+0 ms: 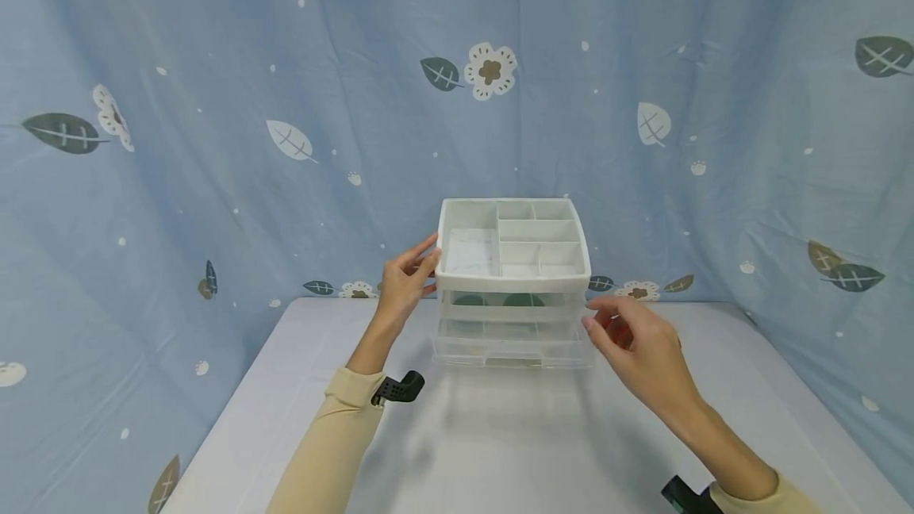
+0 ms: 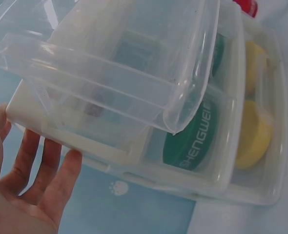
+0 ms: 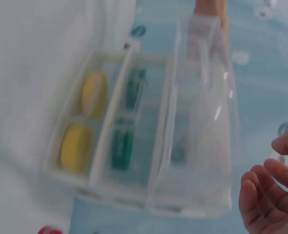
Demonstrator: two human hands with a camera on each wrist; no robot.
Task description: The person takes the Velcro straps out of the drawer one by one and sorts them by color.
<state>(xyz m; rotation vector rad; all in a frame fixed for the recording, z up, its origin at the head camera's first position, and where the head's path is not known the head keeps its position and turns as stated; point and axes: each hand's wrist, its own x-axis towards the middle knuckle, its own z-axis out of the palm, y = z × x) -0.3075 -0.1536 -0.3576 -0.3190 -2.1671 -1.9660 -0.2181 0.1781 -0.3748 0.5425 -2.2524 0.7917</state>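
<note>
A white organizer (image 1: 514,283) with clear drawers and a compartmented top tray stands on the table. My left hand (image 1: 408,276) rests on its upper left side, fingers extended along the edge of a white panel (image 2: 71,134). My right hand (image 1: 635,339) is beside the lower right side with loosely curved fingers and holds nothing; a small gap lies between it and the organizer in the right wrist view. Through the clear plastic show round green items (image 2: 193,136) and yellow items (image 2: 254,134) in separate tiers. A large clear plastic part (image 2: 114,83) covers the upper tier.
A red object (image 2: 246,7) is on the table to the organizer's right, mostly cut off in the wrist views. The white table (image 1: 500,450) meets a blue patterned curtain (image 1: 400,141) close behind the organizer. The right wrist view is blurred.
</note>
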